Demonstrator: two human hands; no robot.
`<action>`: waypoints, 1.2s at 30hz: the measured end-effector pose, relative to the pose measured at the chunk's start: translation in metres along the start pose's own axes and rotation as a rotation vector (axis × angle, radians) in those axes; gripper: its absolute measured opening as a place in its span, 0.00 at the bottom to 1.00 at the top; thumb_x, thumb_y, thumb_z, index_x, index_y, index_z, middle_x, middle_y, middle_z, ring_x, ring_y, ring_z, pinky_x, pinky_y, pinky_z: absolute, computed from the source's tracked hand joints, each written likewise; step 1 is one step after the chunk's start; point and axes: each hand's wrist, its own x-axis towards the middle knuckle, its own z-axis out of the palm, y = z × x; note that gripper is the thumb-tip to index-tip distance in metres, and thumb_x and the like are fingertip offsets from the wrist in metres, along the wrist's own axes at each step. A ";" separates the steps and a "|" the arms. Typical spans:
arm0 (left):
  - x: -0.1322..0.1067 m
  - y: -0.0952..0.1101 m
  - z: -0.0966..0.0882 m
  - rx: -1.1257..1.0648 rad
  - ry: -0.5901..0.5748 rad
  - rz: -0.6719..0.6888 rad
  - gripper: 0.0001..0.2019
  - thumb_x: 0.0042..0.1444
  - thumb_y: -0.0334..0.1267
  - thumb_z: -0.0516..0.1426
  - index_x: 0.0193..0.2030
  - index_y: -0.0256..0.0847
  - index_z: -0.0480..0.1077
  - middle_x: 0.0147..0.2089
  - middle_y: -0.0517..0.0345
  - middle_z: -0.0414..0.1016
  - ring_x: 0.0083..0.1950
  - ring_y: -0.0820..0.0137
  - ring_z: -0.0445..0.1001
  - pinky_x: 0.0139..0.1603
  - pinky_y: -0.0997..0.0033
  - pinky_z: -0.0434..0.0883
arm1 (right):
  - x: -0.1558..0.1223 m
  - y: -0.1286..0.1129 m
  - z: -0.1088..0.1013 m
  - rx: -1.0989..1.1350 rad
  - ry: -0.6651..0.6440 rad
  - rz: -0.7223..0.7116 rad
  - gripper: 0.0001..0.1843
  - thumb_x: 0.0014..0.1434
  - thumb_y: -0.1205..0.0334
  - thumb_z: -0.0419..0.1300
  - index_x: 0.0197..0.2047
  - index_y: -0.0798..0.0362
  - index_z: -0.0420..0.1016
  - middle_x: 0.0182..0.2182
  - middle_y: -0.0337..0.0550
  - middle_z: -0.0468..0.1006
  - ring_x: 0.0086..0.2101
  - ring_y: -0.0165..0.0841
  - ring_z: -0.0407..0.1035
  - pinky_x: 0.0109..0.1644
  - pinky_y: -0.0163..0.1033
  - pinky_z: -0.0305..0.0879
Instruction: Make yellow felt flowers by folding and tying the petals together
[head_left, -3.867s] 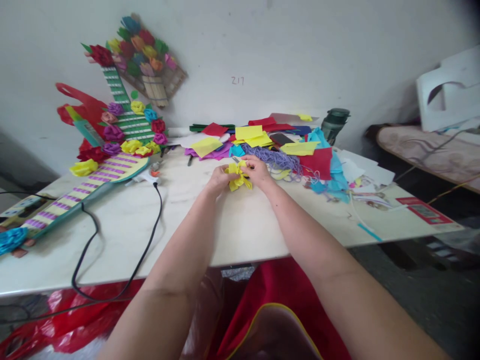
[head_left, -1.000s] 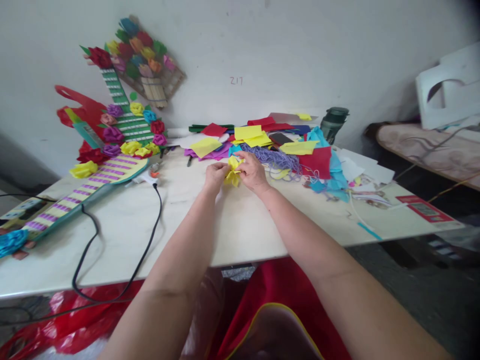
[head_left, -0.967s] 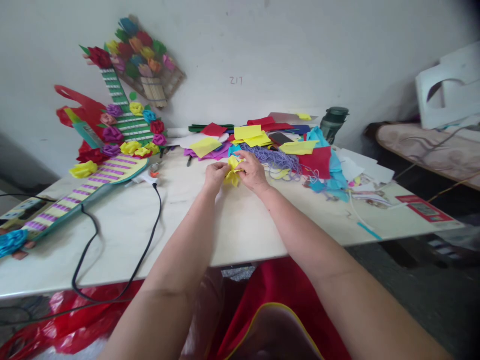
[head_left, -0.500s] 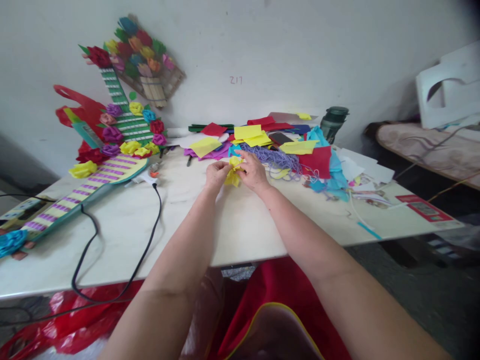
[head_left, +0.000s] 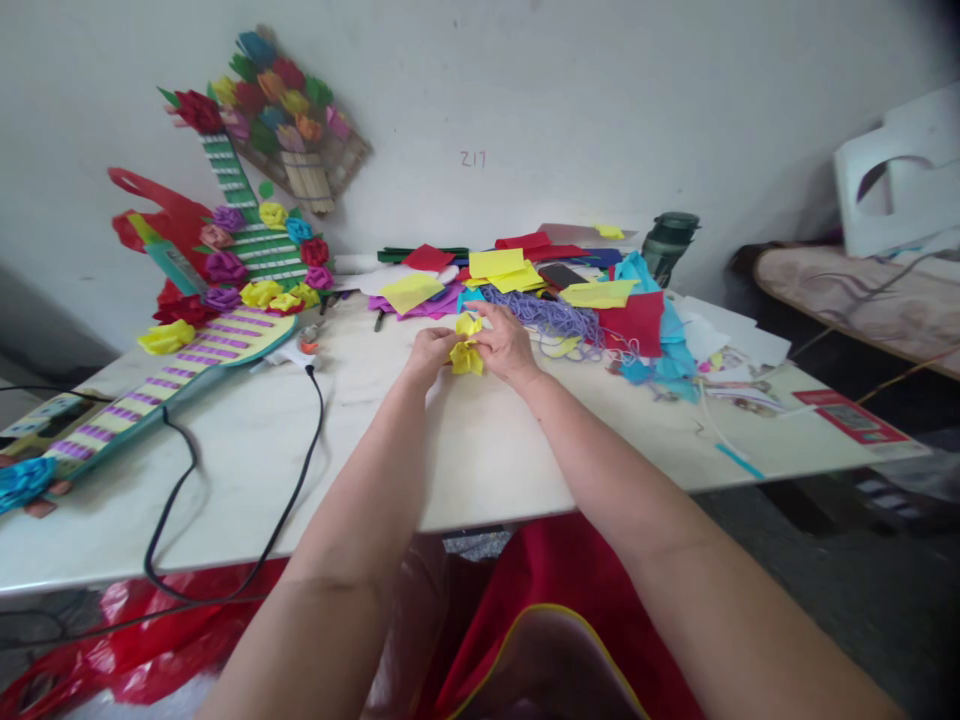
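Note:
A yellow paper flower with spread, crumpled petals is pinched between both hands above the middle of the table. My left hand grips its left side with closed fingers. On the right side, my right hand pinches it too, its forefinger reaching over the top. The fingers hide the flower's centre. Just behind the hands lie yellow paper sheets and a tangle of purple yarn.
At left rests a decorated guitar shape with paper flowers. A black cable runs from a white plug. Red paper, blue crepe paper and a dark bottle are at the back right. A red plastic bag lies below.
The yellow flower has turned slightly in my fingers, and its lower petals now show more spread out. My hands have hardly moved.

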 end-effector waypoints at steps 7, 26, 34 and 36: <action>-0.002 0.003 -0.001 0.046 -0.016 0.008 0.11 0.36 0.39 0.64 0.17 0.37 0.66 0.15 0.64 0.62 0.18 0.77 0.60 0.21 0.76 0.58 | 0.000 -0.001 0.002 0.024 -0.020 -0.003 0.09 0.52 0.70 0.57 0.25 0.51 0.76 0.59 0.44 0.72 0.52 0.42 0.67 0.57 0.50 0.66; 0.001 -0.002 -0.004 0.024 -0.037 -0.031 0.09 0.39 0.34 0.62 0.17 0.38 0.65 0.15 0.63 0.62 0.17 0.76 0.60 0.21 0.74 0.56 | 0.001 -0.003 0.003 -0.002 -0.050 -0.077 0.10 0.55 0.69 0.55 0.28 0.51 0.76 0.56 0.44 0.75 0.52 0.43 0.67 0.58 0.52 0.67; 0.000 -0.001 0.003 0.196 0.063 0.065 0.07 0.42 0.31 0.59 0.17 0.37 0.67 0.15 0.65 0.61 0.18 0.78 0.57 0.22 0.76 0.54 | 0.000 0.007 0.012 0.014 -0.031 -0.036 0.09 0.54 0.69 0.56 0.26 0.50 0.75 0.54 0.44 0.76 0.52 0.42 0.66 0.56 0.51 0.68; 0.000 -0.001 0.005 0.177 0.075 0.048 0.07 0.42 0.31 0.59 0.17 0.37 0.67 0.14 0.65 0.61 0.18 0.78 0.57 0.22 0.75 0.54 | 0.000 0.005 0.010 0.009 -0.025 -0.042 0.10 0.53 0.70 0.55 0.25 0.50 0.74 0.54 0.44 0.76 0.52 0.43 0.66 0.56 0.51 0.67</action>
